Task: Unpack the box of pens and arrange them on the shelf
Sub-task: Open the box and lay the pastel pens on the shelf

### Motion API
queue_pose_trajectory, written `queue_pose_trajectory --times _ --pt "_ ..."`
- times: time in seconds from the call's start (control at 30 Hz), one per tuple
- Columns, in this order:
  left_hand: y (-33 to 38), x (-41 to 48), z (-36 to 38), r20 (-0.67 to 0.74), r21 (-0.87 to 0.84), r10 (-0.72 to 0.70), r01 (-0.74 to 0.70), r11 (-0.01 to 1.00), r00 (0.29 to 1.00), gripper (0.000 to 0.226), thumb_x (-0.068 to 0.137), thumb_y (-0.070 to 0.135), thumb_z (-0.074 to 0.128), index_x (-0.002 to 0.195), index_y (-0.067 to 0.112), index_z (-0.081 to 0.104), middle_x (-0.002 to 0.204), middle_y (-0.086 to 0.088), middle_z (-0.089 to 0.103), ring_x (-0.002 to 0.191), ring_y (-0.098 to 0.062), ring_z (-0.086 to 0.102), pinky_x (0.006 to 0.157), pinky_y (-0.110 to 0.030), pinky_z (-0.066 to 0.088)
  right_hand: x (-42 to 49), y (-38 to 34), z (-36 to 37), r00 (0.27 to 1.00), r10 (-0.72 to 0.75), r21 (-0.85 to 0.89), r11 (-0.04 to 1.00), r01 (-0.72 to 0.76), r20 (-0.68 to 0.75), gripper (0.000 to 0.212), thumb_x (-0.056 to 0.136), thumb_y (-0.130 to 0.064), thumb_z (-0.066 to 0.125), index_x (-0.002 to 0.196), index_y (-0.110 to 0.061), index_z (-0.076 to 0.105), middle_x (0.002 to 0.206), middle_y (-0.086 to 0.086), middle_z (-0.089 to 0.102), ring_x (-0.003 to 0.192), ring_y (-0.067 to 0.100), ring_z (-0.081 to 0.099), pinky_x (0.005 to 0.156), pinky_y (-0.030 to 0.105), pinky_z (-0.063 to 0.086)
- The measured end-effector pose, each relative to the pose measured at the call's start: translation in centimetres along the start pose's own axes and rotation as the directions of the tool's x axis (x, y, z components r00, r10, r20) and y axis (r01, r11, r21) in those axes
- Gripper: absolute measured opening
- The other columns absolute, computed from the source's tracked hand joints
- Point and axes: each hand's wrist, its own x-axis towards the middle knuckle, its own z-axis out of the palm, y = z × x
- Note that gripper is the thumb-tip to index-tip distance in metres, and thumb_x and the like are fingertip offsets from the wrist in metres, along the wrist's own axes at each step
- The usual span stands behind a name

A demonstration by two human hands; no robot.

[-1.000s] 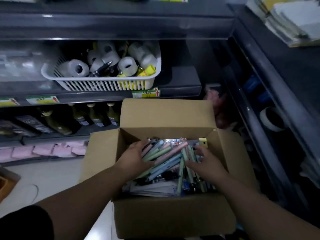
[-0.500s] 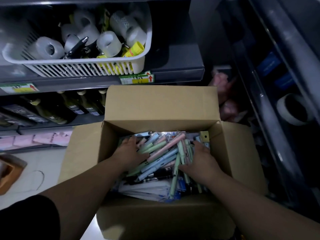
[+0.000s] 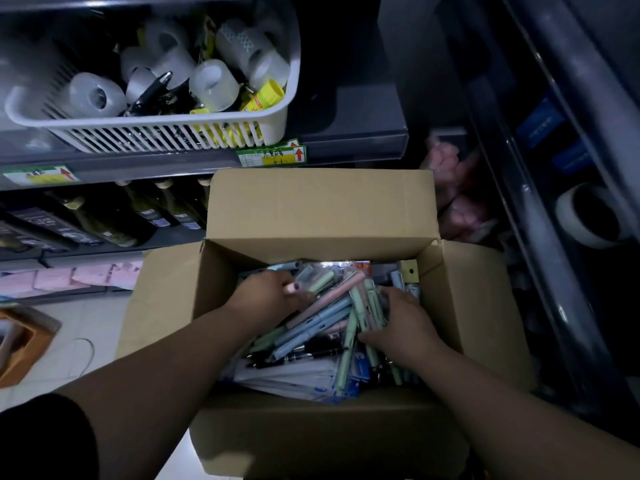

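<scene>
Lying in a loose heap, the slim pastel plastic pens (image 3: pixel 341 308) are found inside the open brown cardboard box (image 3: pixel 322 209), on top of flat white and blue packets (image 3: pixel 294 375). A pink pen (image 3: pixel 295 287) is gripped in the curled fingers of the left hand (image 3: pixel 266 296) at the heap's left side. A bunch of green pens is clasped by the right hand (image 3: pixel 405 323), with fingers curled over them and the thumb tucked beneath. So both hands are closed on pens, and none is seen laid out on the dark grey metal shelf (image 3: pixel 353 140) beyond the box. There a bare stretch is left beside the white slatted plastic basket (image 3: pixel 173 133) of clear tape rolls (image 3: pixel 93 95).

The pens are crossed and tangled, so a careless lift could drag neighbours out by their clips and spill them onto the floor. Smooth barrels held in an uneven bunch could slide from the right hand. The raised rear flap could also be caught by the bunch and pens knocked loose.
</scene>
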Motion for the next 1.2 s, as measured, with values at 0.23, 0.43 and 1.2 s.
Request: queue_pose_trajectory --times 0.23,0.43,1.2 --pt "0.5 -0.7 1.1 -0.059 -0.084 -0.047 0.042 0.996 0.997 0.082 0.072 0.056 0.071 0.138 0.019 0.04 0.132 -0.005 0.042 0.113 -0.02 0.049 0.086 -0.026 0.043 0.0 -0.1 0.6 0.997 0.06 0.003 0.998 -0.06 -0.046 0.086 0.065 -0.033 0.087 0.133 -0.014 0.038 0.133 0.007 0.039 0.115 0.02 0.048 0.085 0.023 0.04" --pt "-1.8 -1.0 1.2 0.092 0.053 -0.167 0.162 0.985 0.982 0.103 0.063 0.063 0.075 0.142 0.014 0.03 0.138 -0.01 0.038 0.12 -0.024 0.047 0.086 -0.026 0.041 0.6 0.1 0.6 0.993 0.083 -0.123 0.99 -0.071 0.089 0.067 0.066 -0.051 0.079 0.118 -0.017 0.055 0.127 0.007 0.053 0.107 0.019 0.055 0.084 0.029 0.049" --pt "-0.3 -2.3 0.3 0.077 0.004 -0.025 0.024 1.0 0.997 0.033 0.087 0.045 0.061 0.098 0.017 0.049 0.096 -0.004 0.058 0.086 -0.021 0.055 0.066 -0.027 0.038 -0.2 -0.2 -2.1 0.992 0.008 0.202 0.979 -0.034 0.127 0.003 0.083 -0.027 0.066 0.083 -0.025 0.066 0.075 -0.004 0.067 0.065 0.008 0.062 0.048 0.018 0.042"
